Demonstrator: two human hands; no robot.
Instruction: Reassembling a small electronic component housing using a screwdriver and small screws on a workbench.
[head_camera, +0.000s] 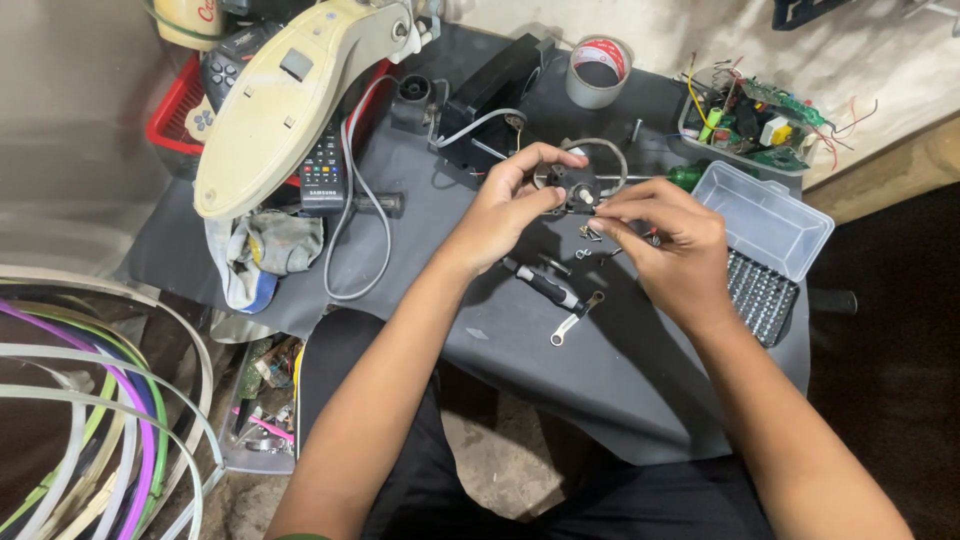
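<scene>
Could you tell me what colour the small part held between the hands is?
Black, seen best in the head view: the small black plastic part.

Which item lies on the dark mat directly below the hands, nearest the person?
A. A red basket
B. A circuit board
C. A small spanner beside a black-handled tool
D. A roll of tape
C: the small spanner lies on the dark mat next to the black-handled tool, just below the left hand and right hand.

Single head-worn view, looking steeply down from above the person's lap, facing forward over the grey work mat (620, 370), near, at arm's reach
</scene>
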